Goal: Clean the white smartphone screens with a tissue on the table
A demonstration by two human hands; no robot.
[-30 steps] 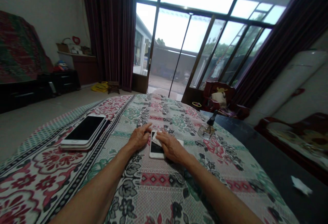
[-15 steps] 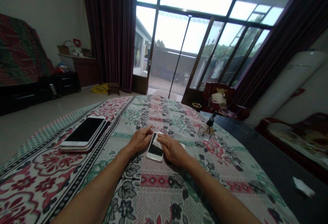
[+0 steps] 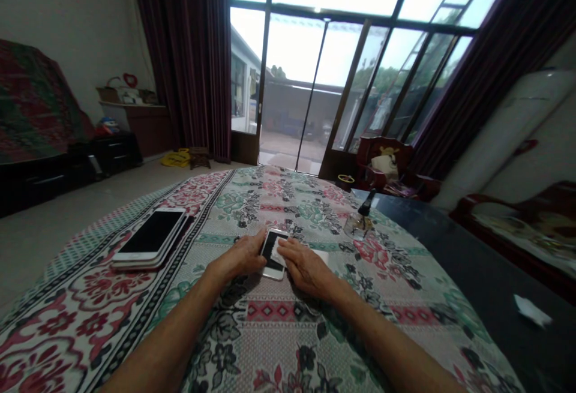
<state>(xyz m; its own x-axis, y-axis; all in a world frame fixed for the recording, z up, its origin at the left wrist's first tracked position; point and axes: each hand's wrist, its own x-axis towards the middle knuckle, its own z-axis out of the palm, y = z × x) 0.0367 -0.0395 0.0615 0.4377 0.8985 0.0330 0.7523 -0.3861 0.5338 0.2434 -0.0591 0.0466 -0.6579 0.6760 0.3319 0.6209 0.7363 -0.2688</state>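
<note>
A white smartphone (image 3: 272, 272) with a dark screen lies face up on the patterned tablecloth (image 3: 270, 345). Along its left edge, my left hand (image 3: 243, 255) grips it, thumb near the lower part and fingers near the top. My right hand (image 3: 308, 267) presses a small white tissue (image 3: 276, 252) onto the screen; the fingers partly cover both. Just behind the right hand shows a flat white thing (image 3: 322, 255), mostly hidden, kind unclear. To the left rests a stack of smartphones (image 3: 150, 234), the top one white-framed with a black screen.
A clear glass jar (image 3: 357, 226) with a black-handled tool (image 3: 366, 202) stands right of the hands. At the right, a crumpled white tissue (image 3: 533, 311) lies on a dark surface (image 3: 450, 261). Wooden chairs (image 3: 387, 162) and a glass door (image 3: 288, 99) are beyond the table.
My left hand has closed in on the phone's left edge, its thumb now against it. My right hand and the tissue have moved slightly down the screen. The view has shifted a little.
</note>
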